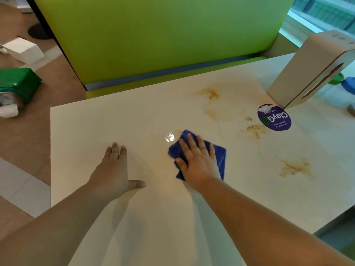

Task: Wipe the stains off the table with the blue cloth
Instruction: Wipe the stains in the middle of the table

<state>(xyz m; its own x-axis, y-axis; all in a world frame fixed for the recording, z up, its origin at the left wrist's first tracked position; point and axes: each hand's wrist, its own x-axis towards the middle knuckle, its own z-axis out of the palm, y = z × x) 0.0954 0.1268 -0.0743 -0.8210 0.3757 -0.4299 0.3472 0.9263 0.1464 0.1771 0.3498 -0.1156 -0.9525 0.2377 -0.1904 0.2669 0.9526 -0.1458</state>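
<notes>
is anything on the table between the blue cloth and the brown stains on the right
Nothing visible does. The right hand presses the blue cloth flat, and bare table lies between it and the brown stains. The purple sticker is flat; the cardboard box stands beyond it.

The right hand (197, 162) hides much of the blue cloth (221, 158); the sticker (274, 120) has illegible small print.
</notes>
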